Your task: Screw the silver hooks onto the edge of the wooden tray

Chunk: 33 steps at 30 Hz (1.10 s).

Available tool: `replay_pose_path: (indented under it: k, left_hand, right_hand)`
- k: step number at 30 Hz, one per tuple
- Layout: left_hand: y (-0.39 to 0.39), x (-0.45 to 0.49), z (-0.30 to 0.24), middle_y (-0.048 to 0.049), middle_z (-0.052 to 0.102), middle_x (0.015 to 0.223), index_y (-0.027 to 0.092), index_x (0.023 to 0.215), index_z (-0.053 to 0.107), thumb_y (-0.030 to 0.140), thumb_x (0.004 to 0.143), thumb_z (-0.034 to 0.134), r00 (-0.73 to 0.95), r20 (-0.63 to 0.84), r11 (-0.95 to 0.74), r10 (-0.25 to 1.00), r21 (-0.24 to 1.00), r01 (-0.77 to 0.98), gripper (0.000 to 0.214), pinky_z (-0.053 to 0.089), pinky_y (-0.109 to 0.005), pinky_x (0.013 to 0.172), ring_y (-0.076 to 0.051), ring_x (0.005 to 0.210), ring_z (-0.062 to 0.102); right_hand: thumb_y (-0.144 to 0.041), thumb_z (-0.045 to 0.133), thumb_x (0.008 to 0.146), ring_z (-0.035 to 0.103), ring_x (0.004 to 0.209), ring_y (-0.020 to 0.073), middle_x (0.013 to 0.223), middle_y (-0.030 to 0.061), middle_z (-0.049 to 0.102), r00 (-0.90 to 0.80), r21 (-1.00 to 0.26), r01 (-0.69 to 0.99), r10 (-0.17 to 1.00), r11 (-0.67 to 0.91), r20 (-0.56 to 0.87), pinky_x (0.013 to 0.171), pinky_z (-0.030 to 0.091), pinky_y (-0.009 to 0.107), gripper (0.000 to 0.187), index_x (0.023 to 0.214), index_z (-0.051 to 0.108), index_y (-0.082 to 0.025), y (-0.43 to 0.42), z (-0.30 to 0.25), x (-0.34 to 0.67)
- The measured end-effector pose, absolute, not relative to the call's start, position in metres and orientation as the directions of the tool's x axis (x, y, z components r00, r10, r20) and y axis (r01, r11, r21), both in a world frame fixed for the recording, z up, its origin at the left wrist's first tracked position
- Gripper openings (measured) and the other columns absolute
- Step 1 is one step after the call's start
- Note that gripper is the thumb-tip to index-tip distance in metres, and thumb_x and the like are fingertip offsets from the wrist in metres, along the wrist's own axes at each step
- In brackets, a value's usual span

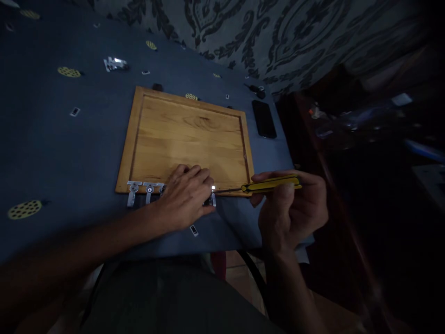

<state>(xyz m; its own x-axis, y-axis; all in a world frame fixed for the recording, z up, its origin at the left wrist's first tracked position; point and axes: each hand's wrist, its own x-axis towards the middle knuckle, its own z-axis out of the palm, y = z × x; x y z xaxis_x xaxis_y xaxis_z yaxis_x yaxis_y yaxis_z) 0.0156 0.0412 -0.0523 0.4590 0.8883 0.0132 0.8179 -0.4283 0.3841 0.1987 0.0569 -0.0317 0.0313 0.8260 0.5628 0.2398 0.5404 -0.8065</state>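
A framed wooden cabinet door [189,139] lies flat, with several metal hinges along its near edge. Two of them, a left-end hinge [132,191] and the hinge beside it [149,190], show plainly at the left. My left hand [187,197] presses with bent fingers on the near edge, gripping another metal hinge [213,200] that it partly covers. In my right hand [295,204] is a yellow-handled screwdriver [271,184], held nearly level. Its thin shaft points left along the edge, and its tip reaches that hinge; whether it sits in a screw cannot be made out.
A loose metal hinge [116,63] lies at the back left of the blue patterned tablecloth [100,139]. Right of the door rest a black phone [263,119] and a small dark object like a key fob [257,91]. A patterned wall [236,32] stands behind; dark furniture is at right.
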Motion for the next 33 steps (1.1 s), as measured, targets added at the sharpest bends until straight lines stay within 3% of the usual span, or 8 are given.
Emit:
replay_pose_path:
  k: [7,11,14,21,26,30,33]
  left_hand:
    - [0.04,0.016,-0.056,-0.0097,0.068,0.107,0.013,0.107,0.069,0.049,0.088,0.079,0.447,0.062,-0.435,0.892,0.378,0.817,0.042,0.04,-0.04,0.091,-0.03,0.107,0.061]
    - [0.04,0.015,-0.056,-0.0103,0.069,0.108,0.012,0.109,0.069,0.05,0.088,0.079,0.448,0.057,-0.435,0.892,0.377,0.818,0.044,0.039,-0.04,0.092,-0.03,0.108,0.06]
    - [0.04,0.015,-0.054,-0.0106,0.068,0.109,0.012,0.109,0.069,0.049,0.089,0.078,0.454,0.035,-0.432,0.89,0.38,0.818,0.043,0.039,-0.041,0.093,-0.03,0.11,0.06]
    - [0.04,0.016,-0.052,-0.0107,0.068,0.11,0.013,0.108,0.068,0.05,0.089,0.078,0.453,0.018,-0.426,0.891,0.374,0.824,0.043,0.038,-0.04,0.091,-0.03,0.111,0.06]
    - [0.039,0.016,-0.054,-0.0113,0.069,0.111,0.013,0.11,0.068,0.051,0.09,0.076,0.45,0.038,-0.431,0.892,0.367,0.824,0.044,0.039,-0.04,0.093,-0.03,0.111,0.06]
    - [0.04,0.016,-0.053,-0.0118,0.069,0.114,0.012,0.111,0.068,0.05,0.091,0.075,0.454,0.003,-0.422,0.891,0.372,0.826,0.044,0.04,-0.042,0.095,-0.031,0.114,0.061]
    - [0.04,0.016,-0.051,-0.0116,0.07,0.114,0.012,0.11,0.069,0.051,0.091,0.076,0.449,-0.006,-0.414,0.894,0.372,0.831,0.044,0.04,-0.042,0.096,-0.031,0.114,0.061]
  right_hand:
    - [-0.034,0.072,0.096,0.066,0.052,0.0114,0.087,0.0009,0.078,0.004,-0.82,0.246,0.846,0.516,0.534,0.042,0.051,0.025,0.014,0.102,0.07,-0.021,0.055,-0.027,0.199]
    - [-0.031,0.073,0.096,0.067,0.056,0.0106,0.093,0.0015,0.079,-0.056,-0.846,0.276,0.887,0.456,0.459,0.053,0.057,0.027,0.022,0.117,0.074,-0.024,0.054,-0.022,0.201]
    - [-0.03,0.073,0.095,0.066,0.055,0.0095,0.093,0.0011,0.077,-0.075,-0.87,0.265,0.908,0.416,0.411,0.057,0.058,0.028,0.019,0.113,0.077,-0.025,0.055,-0.019,0.202]
    - [-0.028,0.079,0.091,0.061,0.048,0.0076,0.094,0.001,0.08,-0.092,-0.91,0.158,0.923,0.383,0.373,0.046,0.053,0.024,0.009,0.093,0.073,-0.023,0.053,-0.017,0.198]
    - [-0.031,0.081,0.089,0.061,0.048,0.0077,0.092,-0.0004,0.08,-0.118,-0.921,0.135,0.929,0.366,0.352,0.044,0.053,0.023,0.015,0.098,0.07,-0.024,0.053,-0.018,0.197]
    - [-0.035,0.074,0.095,0.067,0.055,0.0105,0.099,0.0023,0.079,-0.169,-0.917,0.126,0.919,0.379,0.357,0.05,0.058,0.027,0.024,0.117,0.072,-0.027,0.053,-0.019,0.198]
    - [-0.034,0.071,0.096,0.064,0.052,0.0097,0.099,0.0022,0.079,-0.161,-0.907,0.15,0.915,0.393,0.37,0.048,0.057,0.027,0.019,0.114,0.075,-0.027,0.052,-0.02,0.199]
